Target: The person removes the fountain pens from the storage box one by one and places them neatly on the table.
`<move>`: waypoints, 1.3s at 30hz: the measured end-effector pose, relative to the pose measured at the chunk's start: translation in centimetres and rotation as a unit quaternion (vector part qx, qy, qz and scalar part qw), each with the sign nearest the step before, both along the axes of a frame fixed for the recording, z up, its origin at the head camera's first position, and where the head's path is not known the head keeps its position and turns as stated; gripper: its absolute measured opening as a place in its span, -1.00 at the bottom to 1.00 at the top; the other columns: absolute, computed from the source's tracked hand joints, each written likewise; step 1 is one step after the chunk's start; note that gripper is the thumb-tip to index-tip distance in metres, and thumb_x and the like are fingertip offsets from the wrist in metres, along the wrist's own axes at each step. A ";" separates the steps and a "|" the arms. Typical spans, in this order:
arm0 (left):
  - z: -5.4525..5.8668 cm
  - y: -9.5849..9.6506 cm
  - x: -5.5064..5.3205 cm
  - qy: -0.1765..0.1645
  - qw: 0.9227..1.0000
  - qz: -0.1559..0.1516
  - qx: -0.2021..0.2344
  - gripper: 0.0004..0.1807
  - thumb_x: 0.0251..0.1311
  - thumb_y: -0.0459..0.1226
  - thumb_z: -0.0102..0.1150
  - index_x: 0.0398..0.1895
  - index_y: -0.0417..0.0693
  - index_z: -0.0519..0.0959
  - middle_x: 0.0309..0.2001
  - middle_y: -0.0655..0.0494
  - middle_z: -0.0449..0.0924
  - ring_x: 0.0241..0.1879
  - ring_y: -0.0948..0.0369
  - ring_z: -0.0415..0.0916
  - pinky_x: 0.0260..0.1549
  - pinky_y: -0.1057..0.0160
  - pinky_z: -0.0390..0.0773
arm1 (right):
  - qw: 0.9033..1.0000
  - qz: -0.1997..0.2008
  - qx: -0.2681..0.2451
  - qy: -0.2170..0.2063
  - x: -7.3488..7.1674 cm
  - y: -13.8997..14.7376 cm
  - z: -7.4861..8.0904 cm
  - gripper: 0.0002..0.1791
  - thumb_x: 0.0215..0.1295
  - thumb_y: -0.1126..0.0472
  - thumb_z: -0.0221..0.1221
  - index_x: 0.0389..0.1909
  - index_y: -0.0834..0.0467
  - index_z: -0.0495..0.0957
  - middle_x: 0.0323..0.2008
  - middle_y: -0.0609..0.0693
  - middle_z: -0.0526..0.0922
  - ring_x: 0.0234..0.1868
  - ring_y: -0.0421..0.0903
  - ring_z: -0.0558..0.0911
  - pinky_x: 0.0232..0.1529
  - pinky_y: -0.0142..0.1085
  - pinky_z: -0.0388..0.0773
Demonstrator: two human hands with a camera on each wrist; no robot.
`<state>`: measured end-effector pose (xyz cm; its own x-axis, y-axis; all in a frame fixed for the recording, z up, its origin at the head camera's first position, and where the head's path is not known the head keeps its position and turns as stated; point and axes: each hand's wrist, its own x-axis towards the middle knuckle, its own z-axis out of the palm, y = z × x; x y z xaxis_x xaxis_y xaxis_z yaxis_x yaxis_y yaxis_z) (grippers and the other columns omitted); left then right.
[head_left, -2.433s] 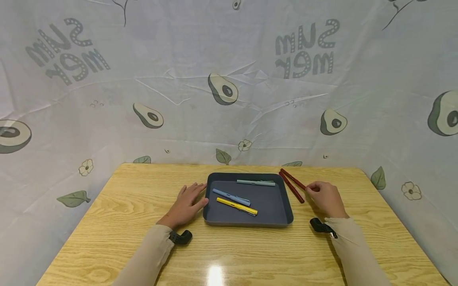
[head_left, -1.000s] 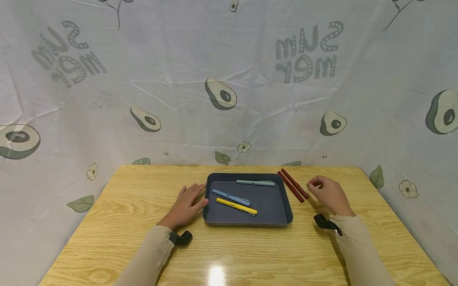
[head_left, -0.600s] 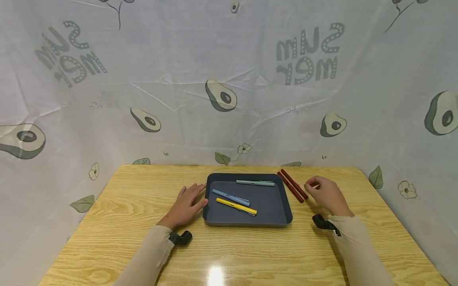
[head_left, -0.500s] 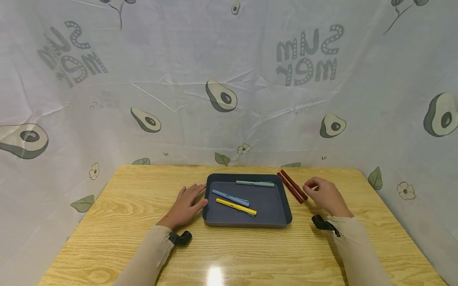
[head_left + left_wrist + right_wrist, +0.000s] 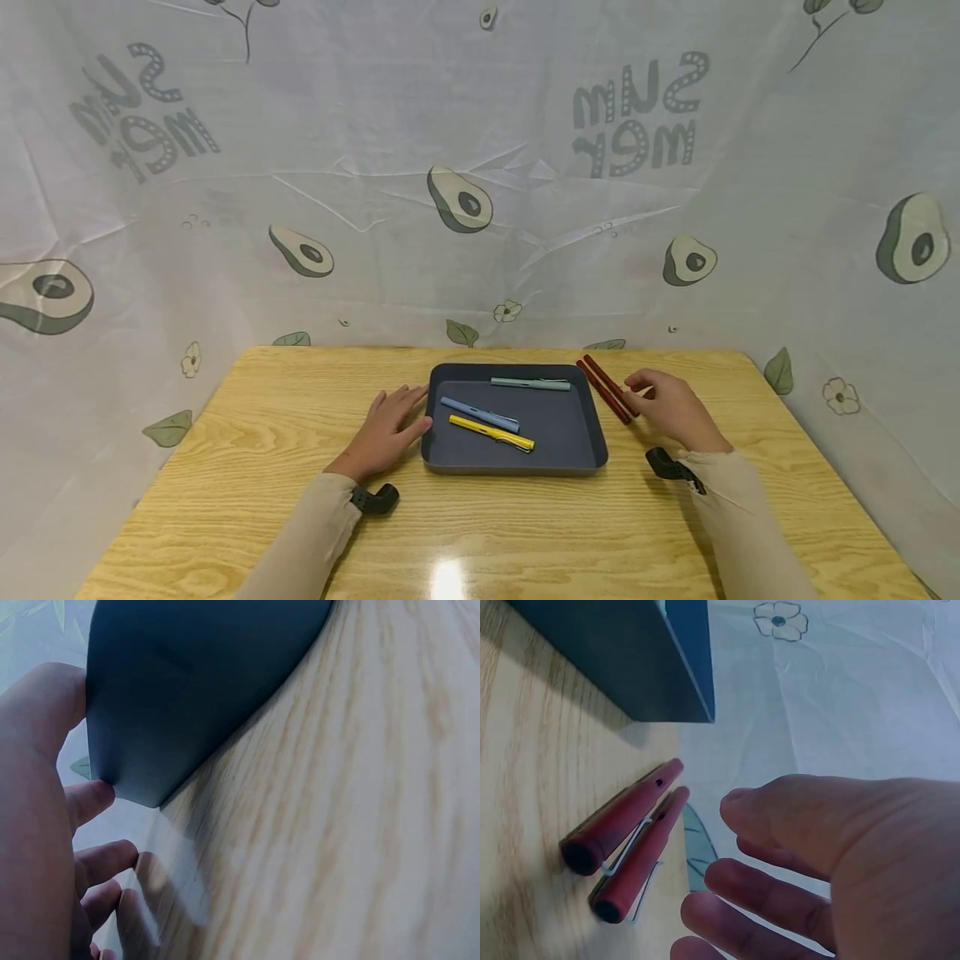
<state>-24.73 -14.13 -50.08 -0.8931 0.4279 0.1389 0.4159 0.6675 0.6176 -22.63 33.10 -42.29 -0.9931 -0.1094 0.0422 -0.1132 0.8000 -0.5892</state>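
My left hand (image 5: 381, 433) rests at the left side of a dark grey tray (image 5: 562, 437), its thumb and a fingertip touching the wall, as the left wrist view shows. Inside the tray lie a pale green pen (image 5: 531, 384), a blue pen (image 5: 480, 413) and a yellow pen (image 5: 491, 432). To the tray's right, two dark red pens (image 5: 619, 825) lie side by side on the table, clips showing. My right hand (image 5: 671, 410) hovers beside their near ends with loosely bent fingers. In the right wrist view a gap separates its fingertips (image 5: 697, 907) from the pens.
The light wooden table (image 5: 525, 533) carries everything, and its far edge runs just behind the tray and red pens. A white cloth (image 5: 360, 150) printed with avocados and leaves hangs behind and around it.
Earlier my right hand pinched one red pen at an angle; that pen now lies alongside the other. The hand drew away rightward, then came back left towards the pens. My left hand stayed put.
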 end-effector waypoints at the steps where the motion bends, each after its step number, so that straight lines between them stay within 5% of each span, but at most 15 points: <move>1: 0.0 0.0 0.0 0.000 1.000 -0.001 0.000 -0.25 0.52 0.11 0.06 0.65 0.06 0.18 0.57 -0.07 0.23 0.61 -0.11 -0.02 0.59 -0.20 -0.33 | 1.000 0.000 0.002 0.004 0.0 -0.1 0.0 -0.67 0.54 0.18 0.18 0.15 0.32 0.61 0.00 0.23 0.70 -0.07 0.14 0.70 -0.20 -0.05 0.71; 15: -0.3 -0.2 0.0 0.005 1.000 -0.001 -0.003 -0.25 0.52 0.12 0.05 0.65 0.06 0.19 0.57 -0.06 0.24 0.61 -0.11 -0.02 0.59 -0.20 -0.32 | 0.999 0.022 0.019 0.037 0.3 -1.7 0.4 -0.62 0.51 0.25 0.20 0.24 0.33 0.57 0.13 0.30 0.65 -0.02 0.18 0.67 -0.15 0.02 0.70; 39: -0.5 -0.1 -0.2 -0.001 1.000 0.002 -0.001 -0.24 0.51 0.17 0.02 0.65 0.12 0.18 0.57 -0.02 0.23 0.63 -0.06 -0.04 0.59 -0.16 -0.34 | 0.996 0.047 0.032 0.070 -0.1 -2.9 -0.1 -0.78 0.47 0.20 0.27 0.02 0.21 0.70 -0.17 0.03 0.71 -0.24 -0.07 0.64 -0.32 -0.20 0.57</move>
<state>-24.91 -14.21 -50.57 -0.8949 0.4246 0.1373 0.4125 0.6699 0.6172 -22.74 30.17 -42.36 -0.9630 -0.2093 0.1698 -0.2676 0.8177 -0.5096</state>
